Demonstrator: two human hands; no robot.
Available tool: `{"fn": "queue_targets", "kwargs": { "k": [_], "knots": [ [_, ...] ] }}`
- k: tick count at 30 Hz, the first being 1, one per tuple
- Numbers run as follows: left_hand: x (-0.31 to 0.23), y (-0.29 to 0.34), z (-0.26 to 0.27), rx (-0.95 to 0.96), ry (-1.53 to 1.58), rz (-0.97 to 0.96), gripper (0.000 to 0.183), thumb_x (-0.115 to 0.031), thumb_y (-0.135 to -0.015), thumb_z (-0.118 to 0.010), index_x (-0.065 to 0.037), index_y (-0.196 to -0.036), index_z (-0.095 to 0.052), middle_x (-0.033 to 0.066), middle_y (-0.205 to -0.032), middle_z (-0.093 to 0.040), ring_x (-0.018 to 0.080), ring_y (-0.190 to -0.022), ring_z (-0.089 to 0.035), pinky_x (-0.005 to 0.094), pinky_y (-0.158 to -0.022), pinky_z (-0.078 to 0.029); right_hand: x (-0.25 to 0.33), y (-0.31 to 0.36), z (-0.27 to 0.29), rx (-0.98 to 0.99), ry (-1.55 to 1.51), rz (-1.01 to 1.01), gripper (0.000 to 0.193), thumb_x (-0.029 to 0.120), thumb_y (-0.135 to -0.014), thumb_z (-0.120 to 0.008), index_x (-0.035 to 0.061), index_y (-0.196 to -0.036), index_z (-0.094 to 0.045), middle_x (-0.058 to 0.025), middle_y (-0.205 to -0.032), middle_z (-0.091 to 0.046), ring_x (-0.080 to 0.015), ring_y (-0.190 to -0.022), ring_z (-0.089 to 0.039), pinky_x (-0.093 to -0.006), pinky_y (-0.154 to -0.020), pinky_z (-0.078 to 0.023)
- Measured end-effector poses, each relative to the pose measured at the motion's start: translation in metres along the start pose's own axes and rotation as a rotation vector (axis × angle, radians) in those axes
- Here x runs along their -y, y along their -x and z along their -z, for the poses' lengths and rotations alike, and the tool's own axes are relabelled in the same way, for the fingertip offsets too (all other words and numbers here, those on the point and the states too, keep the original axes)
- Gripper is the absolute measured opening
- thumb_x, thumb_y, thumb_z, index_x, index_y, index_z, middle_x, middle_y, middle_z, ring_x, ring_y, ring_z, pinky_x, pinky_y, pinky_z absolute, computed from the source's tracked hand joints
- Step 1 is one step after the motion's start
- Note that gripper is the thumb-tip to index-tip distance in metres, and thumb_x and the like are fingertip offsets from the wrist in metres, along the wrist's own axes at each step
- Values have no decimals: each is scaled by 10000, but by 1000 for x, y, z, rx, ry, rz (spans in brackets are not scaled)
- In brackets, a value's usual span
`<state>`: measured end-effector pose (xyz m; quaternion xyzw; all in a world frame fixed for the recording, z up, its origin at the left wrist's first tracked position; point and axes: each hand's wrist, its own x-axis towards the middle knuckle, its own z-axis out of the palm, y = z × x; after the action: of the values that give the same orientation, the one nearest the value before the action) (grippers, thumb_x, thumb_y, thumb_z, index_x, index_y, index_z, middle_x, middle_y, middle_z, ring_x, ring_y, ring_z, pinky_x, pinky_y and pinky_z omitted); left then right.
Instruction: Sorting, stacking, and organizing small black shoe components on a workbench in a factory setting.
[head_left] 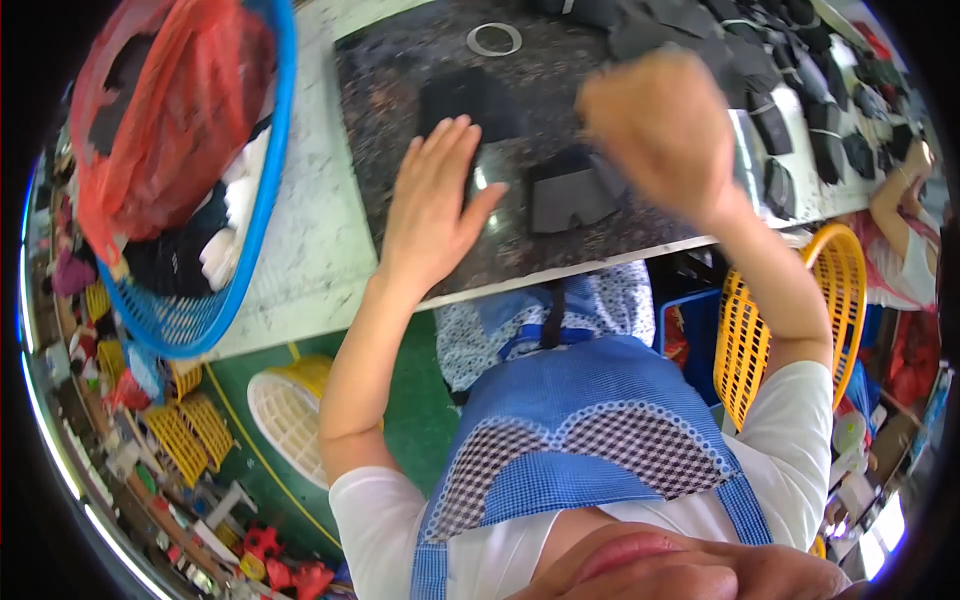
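Observation:
My left hand (pixel 432 205) lies flat with fingers stretched out on a dark, marbled board (pixel 400 60). Its fingertips touch the near edge of a black cloth piece (pixel 465 100). Over the board's right side, my right hand (pixel 665 135) is smeared by motion. It has a rounded, fist-like outline, but whether it holds anything is not visible. Between my hands lies a flat dark grey cloth piece with a black upper edge (pixel 572 200), notched at the bottom like small boxer briefs. A pale ring-shaped band (pixel 494 39) rests farther back on the board.
Stacks of grey and black cloth (pixel 690 35) cover the far right, with tied bundles (pixel 825 140) beyond. A blue basket (pixel 262 215) holding a red plastic bag (pixel 185 120) stands at left. Yellow baskets (pixel 840 300) are below the table; another person's arm (pixel 890 205) shows at far right.

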<state>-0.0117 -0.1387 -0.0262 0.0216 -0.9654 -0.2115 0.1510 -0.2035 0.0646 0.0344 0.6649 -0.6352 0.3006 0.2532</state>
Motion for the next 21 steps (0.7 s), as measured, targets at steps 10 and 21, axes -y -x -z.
{"fn": "queue_targets", "kwargs": {
  "k": [10, 21],
  "knots": [
    [-51, -23, 2, -42, 190, -198, 339, -157, -841, -763, -55, -1153, -679, 132, -1367, -565, 353, -1294, -519, 458, -1062, -433, -55, 42, 16, -144, 362, -532, 292, 120, -720, -804, 61, -978, -680, -76, -1097, -661, -323, -1058, -583, -421, -868, -493],
    [-89, 21, 0, 350, 1418, 593, 383, -239, -1075, -487, 3, -1370, -521, 66, -1107, -666, 96, -996, -625, 252, -865, -525, 93, 41, 14, 135, -395, -295, 310, 220, -678, -847, 91, -874, -643, -60, -859, -612, -243, -743, -605, -358, -671, -492]
  ]
}}
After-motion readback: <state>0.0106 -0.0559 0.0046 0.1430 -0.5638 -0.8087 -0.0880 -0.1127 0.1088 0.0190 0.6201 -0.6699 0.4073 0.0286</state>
